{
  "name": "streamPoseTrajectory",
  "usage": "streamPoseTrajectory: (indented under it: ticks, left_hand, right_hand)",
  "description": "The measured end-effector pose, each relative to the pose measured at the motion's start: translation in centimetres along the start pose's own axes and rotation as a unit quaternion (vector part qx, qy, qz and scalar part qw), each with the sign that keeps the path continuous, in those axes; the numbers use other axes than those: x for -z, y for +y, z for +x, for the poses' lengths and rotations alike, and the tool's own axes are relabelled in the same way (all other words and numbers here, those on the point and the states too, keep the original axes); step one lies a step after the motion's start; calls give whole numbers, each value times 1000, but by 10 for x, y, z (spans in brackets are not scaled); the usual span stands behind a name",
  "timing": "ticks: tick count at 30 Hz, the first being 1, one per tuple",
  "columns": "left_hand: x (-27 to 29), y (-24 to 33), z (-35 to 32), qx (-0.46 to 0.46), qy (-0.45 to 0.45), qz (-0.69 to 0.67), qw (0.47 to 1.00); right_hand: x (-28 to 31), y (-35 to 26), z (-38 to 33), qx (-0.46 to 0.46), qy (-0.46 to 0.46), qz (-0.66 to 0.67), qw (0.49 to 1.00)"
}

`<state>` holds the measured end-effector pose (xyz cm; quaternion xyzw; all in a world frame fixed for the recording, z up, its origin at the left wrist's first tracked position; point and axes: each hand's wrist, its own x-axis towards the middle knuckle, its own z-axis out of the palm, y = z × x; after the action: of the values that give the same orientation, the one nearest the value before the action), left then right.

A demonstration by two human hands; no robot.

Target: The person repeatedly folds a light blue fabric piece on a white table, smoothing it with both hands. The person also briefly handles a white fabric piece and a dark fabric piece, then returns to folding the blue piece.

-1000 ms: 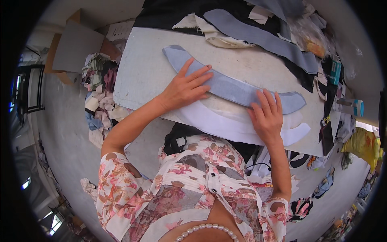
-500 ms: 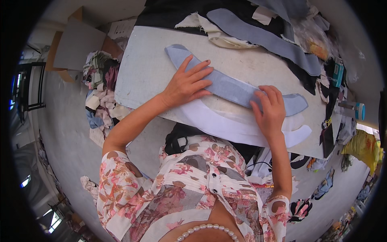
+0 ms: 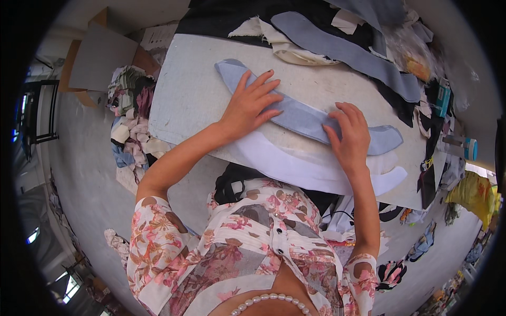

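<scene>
- Hands of a person in a floral blouse are pressing flat on a curved blue-grey fabric strip [image 3: 308,113] that is lying across the pale tabletop [image 3: 187,100].
- Left hand [image 3: 247,108] is resting palm down on the strip's left half, its fingers [image 3: 263,87] spread wide and gripping nothing.
- Right hand [image 3: 350,137] is lying on the strip's right half, fingers [image 3: 342,113] extended close together and flat, also gripping nothing.
- White curved fabric piece [image 3: 316,176] is lying just beside the strip, along the near edge of the tabletop, and partly under the right hand.
- Second blue-grey strip [image 3: 342,50] is sitting well apart at the far side, on a pile of black and cream cloth.
- Cloth scraps [image 3: 132,131] are heaped on the floor to the left of the tabletop.
</scene>
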<state>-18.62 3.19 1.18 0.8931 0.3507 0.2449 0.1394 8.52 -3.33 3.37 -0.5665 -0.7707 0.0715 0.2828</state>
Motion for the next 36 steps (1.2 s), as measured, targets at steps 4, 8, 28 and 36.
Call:
streamPoseTrajectory:
  ticks: [4,8,28,36]
  left_hand:
    - [0,-2,0,-24,-5,8,1000]
    - [3,0,0,-15,3,11,1000]
    - [-3,-19,5,-92,-123,126,980]
    - [14,-12,-12,-97,-161,111,976]
  right_hand:
    - [-3,3,-3,26,9,-15,999]
    - [-3,4,-2,32,1,-8,999]
    - [-17,3,-7,107,-171,-79,976]
    - [11,1,-14,91,-182,-87,975]
